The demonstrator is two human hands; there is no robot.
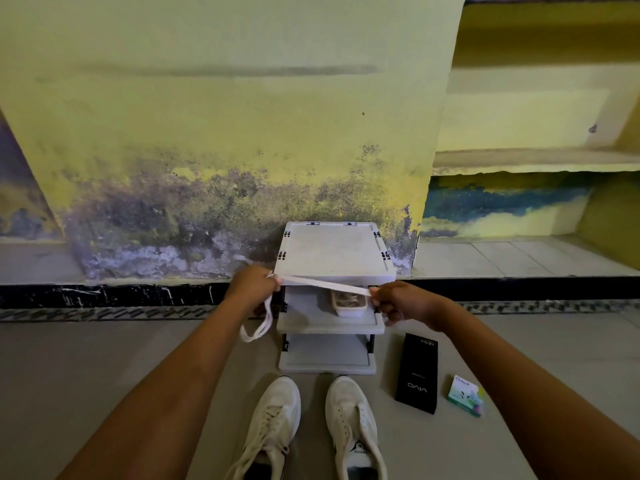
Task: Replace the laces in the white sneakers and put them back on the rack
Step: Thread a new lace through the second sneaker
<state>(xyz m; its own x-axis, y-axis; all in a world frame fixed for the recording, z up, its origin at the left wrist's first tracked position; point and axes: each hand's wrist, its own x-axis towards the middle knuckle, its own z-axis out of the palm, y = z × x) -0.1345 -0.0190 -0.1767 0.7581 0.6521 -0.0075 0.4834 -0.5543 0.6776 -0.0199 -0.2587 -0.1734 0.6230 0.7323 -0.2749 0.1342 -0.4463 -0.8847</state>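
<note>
Two white sneakers stand on the floor, toes toward the rack: the left sneaker (273, 424) has loose laces, the right sneaker (353, 420) beside it. A flat white lace (322, 283) is stretched taut between my hands in front of the small white rack (332, 251). My left hand (252, 289) pinches one part of it, and a loop of slack (258, 323) hangs below that hand. My right hand (405, 303) pinches the other end. Both hands hover at the height of the rack's top shelf.
A shallow tray (348, 303) with small items sits on the rack's middle shelf. A black phone box (417, 374) and a small green-and-white box (465, 394) lie on the floor to the right. A stained yellow wall rises behind the rack.
</note>
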